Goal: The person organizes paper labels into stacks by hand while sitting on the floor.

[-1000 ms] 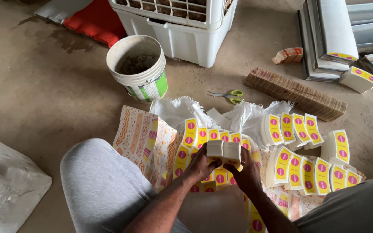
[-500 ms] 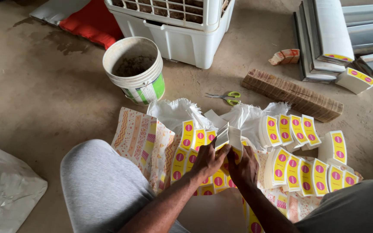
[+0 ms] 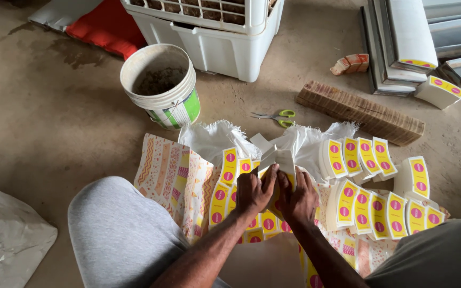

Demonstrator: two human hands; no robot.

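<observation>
Stack of curved paper cup blanks (image 3: 278, 160), centre frame: clamped between left hand (image 3: 254, 192) and right hand (image 3: 297, 198), edges being squared. Next: firm hold, alignment with sorted yellow stacks (image 3: 380, 205) lower right.

both hands, left hand (image 3: 254, 192) and right hand (image 3: 298, 200), grip a fanned bundle of paper cutouts (image 3: 276, 160) between the fingers. more yellow cutouts (image 3: 380, 205) lie just right of the fingers; scissors (image 3: 274, 116) and a bucket (image 3: 161, 85) sit beyond the fingertips.
</observation>
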